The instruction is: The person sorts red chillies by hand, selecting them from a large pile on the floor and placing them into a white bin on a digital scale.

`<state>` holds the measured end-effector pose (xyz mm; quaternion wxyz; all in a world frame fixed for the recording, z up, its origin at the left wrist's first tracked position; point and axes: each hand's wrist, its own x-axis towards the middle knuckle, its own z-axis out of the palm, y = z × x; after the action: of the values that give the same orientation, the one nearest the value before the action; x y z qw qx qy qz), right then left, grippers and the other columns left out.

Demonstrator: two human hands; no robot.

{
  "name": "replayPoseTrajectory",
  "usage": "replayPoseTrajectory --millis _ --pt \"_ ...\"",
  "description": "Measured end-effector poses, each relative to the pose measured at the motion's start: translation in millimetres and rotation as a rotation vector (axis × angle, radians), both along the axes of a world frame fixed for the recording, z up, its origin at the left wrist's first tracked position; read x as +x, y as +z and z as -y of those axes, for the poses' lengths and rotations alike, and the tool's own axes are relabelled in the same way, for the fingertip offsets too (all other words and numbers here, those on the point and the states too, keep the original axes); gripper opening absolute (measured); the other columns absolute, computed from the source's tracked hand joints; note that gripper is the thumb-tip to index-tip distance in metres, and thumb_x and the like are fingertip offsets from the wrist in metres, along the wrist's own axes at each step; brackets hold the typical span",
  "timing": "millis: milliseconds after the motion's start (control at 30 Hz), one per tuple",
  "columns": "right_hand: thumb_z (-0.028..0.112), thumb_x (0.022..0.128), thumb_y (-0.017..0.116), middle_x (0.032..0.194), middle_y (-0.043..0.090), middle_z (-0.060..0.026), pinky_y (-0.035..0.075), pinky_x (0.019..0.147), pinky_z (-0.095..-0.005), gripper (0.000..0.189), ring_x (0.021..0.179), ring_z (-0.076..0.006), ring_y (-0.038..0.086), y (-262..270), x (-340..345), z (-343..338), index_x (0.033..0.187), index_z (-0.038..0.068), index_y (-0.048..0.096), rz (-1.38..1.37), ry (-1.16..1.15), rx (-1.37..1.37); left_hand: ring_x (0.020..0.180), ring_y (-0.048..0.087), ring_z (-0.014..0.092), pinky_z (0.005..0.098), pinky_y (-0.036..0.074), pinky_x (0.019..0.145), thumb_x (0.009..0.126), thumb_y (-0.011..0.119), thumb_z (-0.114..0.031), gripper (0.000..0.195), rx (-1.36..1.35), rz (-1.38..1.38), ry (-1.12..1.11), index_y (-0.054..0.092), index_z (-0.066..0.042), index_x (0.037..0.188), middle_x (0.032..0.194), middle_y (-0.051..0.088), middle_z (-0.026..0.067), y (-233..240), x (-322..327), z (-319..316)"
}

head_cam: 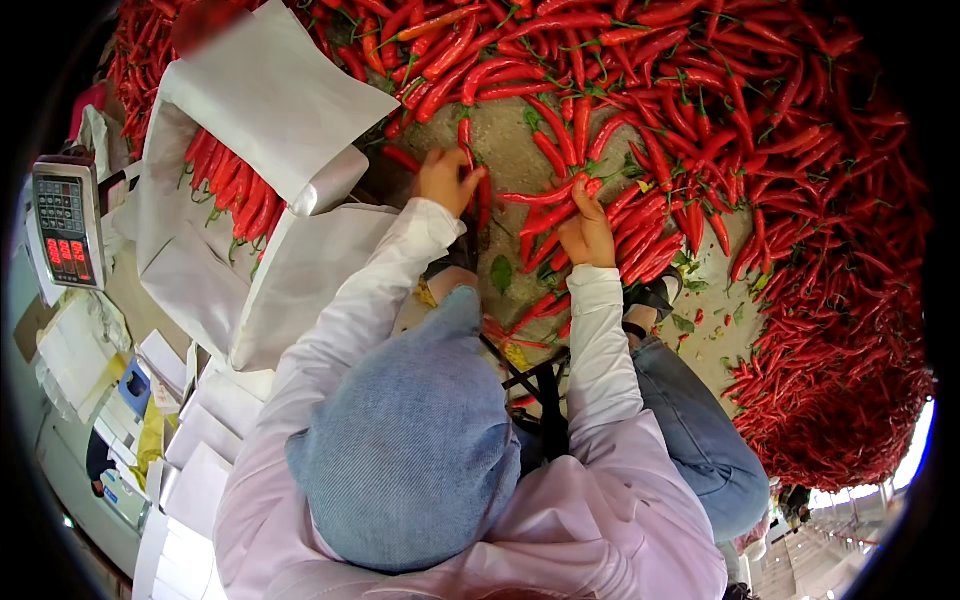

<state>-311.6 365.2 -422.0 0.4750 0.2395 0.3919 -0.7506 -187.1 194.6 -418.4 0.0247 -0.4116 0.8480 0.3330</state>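
Note:
My right hand [588,234] grips a few long red chili peppers [541,213] by their ends, above a loose cluster of peppers on the floor. To its left, my left hand [444,181] has bent fingers beside a red chili pepper [484,201] hanging or lying near the thumb; whether the fingers hold it is unclear. Just left of that hand stands an open white carton [196,292] with raised flaps. Inside it, red chili peppers [238,196] lie side by side, their green stems towards me.
A large pile of red chili peppers [810,225] spreads ahead and right. A digital scale display [67,225] with lit red digits stands left, near stacked white cartons [202,442]. Green leaves [501,274] litter the concrete floor [517,150]. My denim-covered knee [697,442] is at right.

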Motion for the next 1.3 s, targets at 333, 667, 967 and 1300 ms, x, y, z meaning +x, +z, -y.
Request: replayPoseTrajectory --millis 333,667,967,1300 --pt "0.005 0.085 0.049 0.112 0.054 -0.0129 0.042 0.090 -0.0432 0.028 0.111 -0.0287 0.047 23.4 -9.2 -8.6 0.112 0.003 0.048 -0.099 0.147 -0.164 0.093 0.049 0.033 0.0423 0.045 0.076 0.062 0.072 -0.020 0.036 -0.096 0.242 0.011 0.053 -0.003 0.086 0.102 0.044 0.0154 -14.4 -29.1 -25.5" --pt "-0.002 0.075 0.062 0.091 0.061 -0.0077 0.050 0.072 -0.0297 0.028 0.080 -0.0168 0.060 22.7 -14.1 -18.4 0.102 0.002 0.055 -0.226 0.188 0.081 0.076 0.056 0.023 0.0334 0.046 0.070 0.072 0.068 -0.030 0.033 0.598 -0.090 0.109 0.057 -0.003 0.088 0.082 0.057 0.0105 6.4 -34.0 -13.6" --pt "0.005 0.079 0.060 0.099 0.059 -0.0076 0.048 0.073 -0.0267 0.029 0.084 -0.0119 0.057 40.5 -1.8 13.2 0.107 0.001 0.054 -0.330 0.451 0.127 0.090 0.057 0.022 0.0384 0.049 0.075 0.086 0.052 -0.021 0.028 1.647 -0.523 0.420 0.051 -0.001 0.105 0.098 0.058 0.0101 16.3 -39.0 -29.5" --pt "0.008 0.086 0.047 0.082 0.052 -0.0071 0.047 0.076 -0.0374 0.020 0.074 -0.0205 0.054 27.7 -14.1 -9.6 0.104 0.001 0.048 -0.052 0.101 -0.005 0.067 0.061 0.023 0.0357 0.049 0.060 0.066 0.072 -0.022 0.031 0.568 -0.118 0.428 0.057 -0.003 0.085 0.071 0.060 0.0117 -17.9 -2.1 10.6"
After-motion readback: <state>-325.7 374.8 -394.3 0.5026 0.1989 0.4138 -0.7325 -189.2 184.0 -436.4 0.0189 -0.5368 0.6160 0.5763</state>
